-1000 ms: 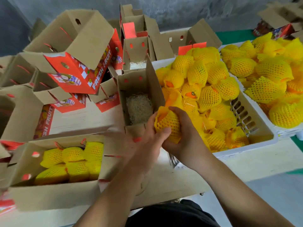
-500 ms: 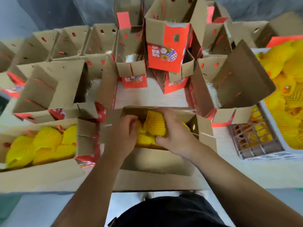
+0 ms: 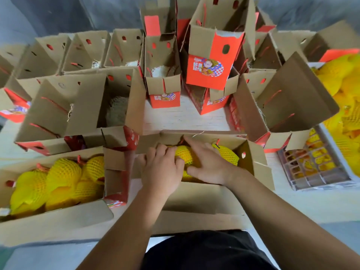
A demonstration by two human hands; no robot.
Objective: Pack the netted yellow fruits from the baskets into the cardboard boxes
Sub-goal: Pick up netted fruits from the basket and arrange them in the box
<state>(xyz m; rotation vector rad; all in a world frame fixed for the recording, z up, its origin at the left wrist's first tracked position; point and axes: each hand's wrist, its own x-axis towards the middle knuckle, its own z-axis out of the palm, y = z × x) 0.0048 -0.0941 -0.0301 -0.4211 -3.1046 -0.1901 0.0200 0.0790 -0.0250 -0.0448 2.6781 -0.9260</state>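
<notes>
A single head-worn, wide-angle view looks steeply down from above the person's chest, close over the table (image 3: 194, 117); both forearms reach forward from the bottom edge, and the boxes (image 3: 81, 106) bend outward.

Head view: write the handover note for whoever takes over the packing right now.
Left hand and right hand: both lie on a netted fruit in the centre box; fingers look fairly straight, pressing not gripping.
Done: left box is full of fruit.
Left: centre box looks part filled; fruit remains in the basket at right; open boxes behind hold only padding.
</notes>
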